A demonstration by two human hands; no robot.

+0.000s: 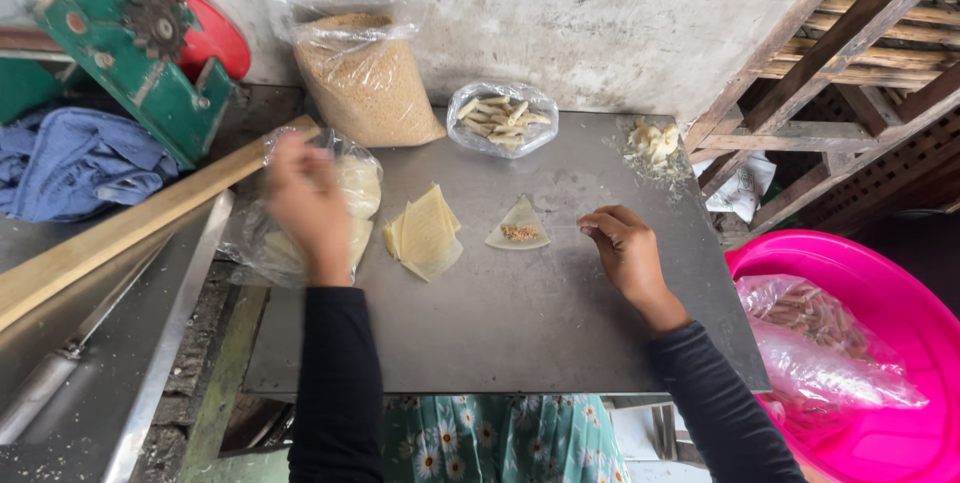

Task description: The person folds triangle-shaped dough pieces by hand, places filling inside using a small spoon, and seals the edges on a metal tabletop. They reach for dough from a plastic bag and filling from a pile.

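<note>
Dark sleeves reach over the steel surface point(520, 333), where a filled wrapper point(518, 227) lies open. Right hand point(625, 253), loosely curled and empty, rests just right of it; left hand point(305, 205), blurred, grip unclear, is at the bag point(262, 243) left of the stack point(425, 233). A careless brush could spill the filling.

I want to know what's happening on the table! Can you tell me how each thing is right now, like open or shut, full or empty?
Left hand: blurred, over the open wrapper bag.
Right hand: fingers curled, resting on the table, holding nothing.
Wrapper: laid flat, filling on it, not folded.
Wrapper pile: stacked, loose.
Crumb bag: open, nearly full.
Roll bag: open, some rolls inside.
Pink tub: holds a plastic bag.
</note>
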